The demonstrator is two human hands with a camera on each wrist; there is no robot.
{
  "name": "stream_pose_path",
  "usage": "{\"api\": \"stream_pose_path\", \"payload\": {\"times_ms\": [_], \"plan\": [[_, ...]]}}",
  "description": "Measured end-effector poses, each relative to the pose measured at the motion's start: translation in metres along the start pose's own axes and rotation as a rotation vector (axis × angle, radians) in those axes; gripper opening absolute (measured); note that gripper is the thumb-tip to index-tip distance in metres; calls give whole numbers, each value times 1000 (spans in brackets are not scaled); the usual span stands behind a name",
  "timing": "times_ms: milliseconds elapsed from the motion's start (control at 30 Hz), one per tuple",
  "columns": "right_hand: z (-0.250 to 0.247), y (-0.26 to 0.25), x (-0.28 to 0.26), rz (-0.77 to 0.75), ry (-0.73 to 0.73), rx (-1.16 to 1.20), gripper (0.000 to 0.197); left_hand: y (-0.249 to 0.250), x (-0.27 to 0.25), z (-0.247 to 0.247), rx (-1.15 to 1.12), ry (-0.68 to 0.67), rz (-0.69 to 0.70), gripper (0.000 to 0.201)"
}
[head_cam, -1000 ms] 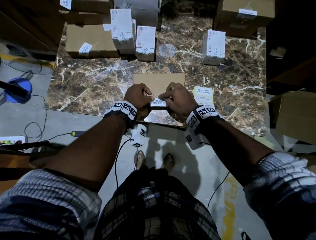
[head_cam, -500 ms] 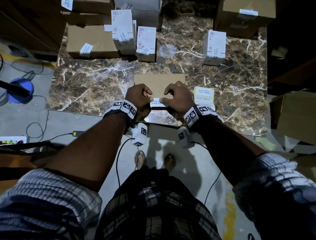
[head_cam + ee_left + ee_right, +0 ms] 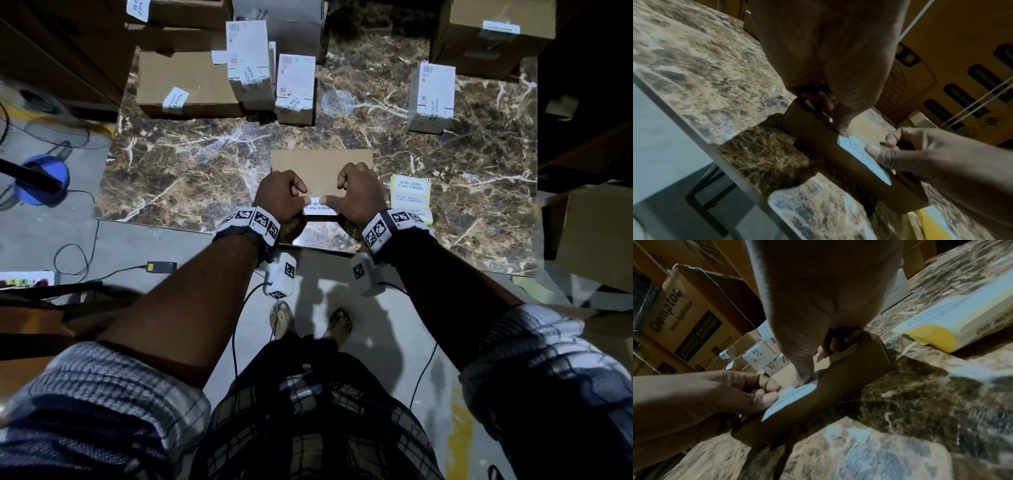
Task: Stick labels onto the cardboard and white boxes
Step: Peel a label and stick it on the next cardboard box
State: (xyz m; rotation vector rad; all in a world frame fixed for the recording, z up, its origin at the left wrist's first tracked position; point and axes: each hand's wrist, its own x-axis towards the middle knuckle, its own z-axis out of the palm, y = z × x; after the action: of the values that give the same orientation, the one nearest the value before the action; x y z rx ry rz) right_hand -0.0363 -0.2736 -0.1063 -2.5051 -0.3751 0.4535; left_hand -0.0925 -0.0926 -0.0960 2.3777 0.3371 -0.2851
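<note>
Label (image 3: 321,209), white with black print, folds over cardboard box (image 3: 320,168) edge.

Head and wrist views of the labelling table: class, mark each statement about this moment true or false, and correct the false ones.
1. Both hands are on the white label at the near edge of the flat cardboard box. True.
2. The stack of yellow-backed labels lies to the left of the left hand. False: it lies beside the right hand, on the right.
3. The label's print includes SEAL IS BROKEN. True.
4. The box being labelled is white. False: it is brown cardboard.
5. The white box standing alone at far right has no label. False: it bears a white printed label.
</note>
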Motion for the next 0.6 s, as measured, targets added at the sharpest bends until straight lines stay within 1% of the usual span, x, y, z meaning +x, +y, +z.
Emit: {"api": "stream_pose_path", "payload": {"times_ms": [67,133,200,267,300,333,400,433,533,600], "plan": [[-4,5,1,-16,-16,4,41,2,1,-3,16,-23,-10,13],[-10,10,-1,1,8,-40,43,2,-1,-5,27,-20,-22,18],[-15,14,-5,66,74,-124,57,1,-8,-4,109,84,-80,35],[-16,17,-10,136,114,-118,71,-3,-17,-5,155,175,-184,56],[-15,20,-13,150,112,-50,73,-6,-20,-4,121,172,-211,62],[-14,21,-14,145,90,35,73,-7,-20,-4,69,140,-214,65],[-12,21,-16,115,21,130,72,-7,-18,-2,7,52,-175,67],[-11,20,-17,109,-1,135,72,-5,-18,-2,4,27,-161,67],[-14,16,-20,121,-26,116,78,1,-20,-6,24,20,-169,69],[-21,12,-22,118,-43,89,78,3,-21,-14,61,5,-167,69]]}}
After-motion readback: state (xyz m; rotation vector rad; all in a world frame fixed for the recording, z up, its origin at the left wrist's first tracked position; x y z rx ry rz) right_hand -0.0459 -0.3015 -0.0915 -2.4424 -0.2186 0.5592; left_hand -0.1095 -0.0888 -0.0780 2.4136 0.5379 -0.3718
